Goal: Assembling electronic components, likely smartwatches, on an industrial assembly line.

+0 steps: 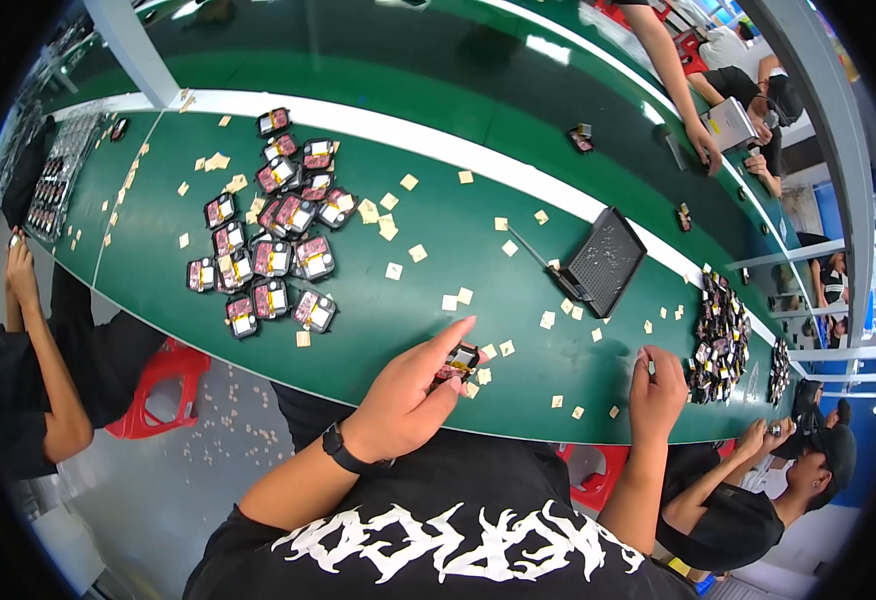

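Note:
My left hand [413,390] is closed around a small black-cased electronic unit [455,366] with pink and yellow on its face, held just above the table's near edge. The fingers partly cover the unit. To its right, my right hand [658,392] is raised with thumb and forefinger pinched together. Something tiny and pale may be between those fingertips, too small to name. A loose group of similar black units with pink faces, white labels and yellow strips [273,257] lies on the left half of the green table [358,340].
Small cream paper squares [418,253] are scattered over the table. Beyond my hands a black tray [606,265] holds tiny pale parts. A dense pile of units [720,340] lies at right. A conveyor [438,70] runs behind a white rail [378,128]. People sit on both sides.

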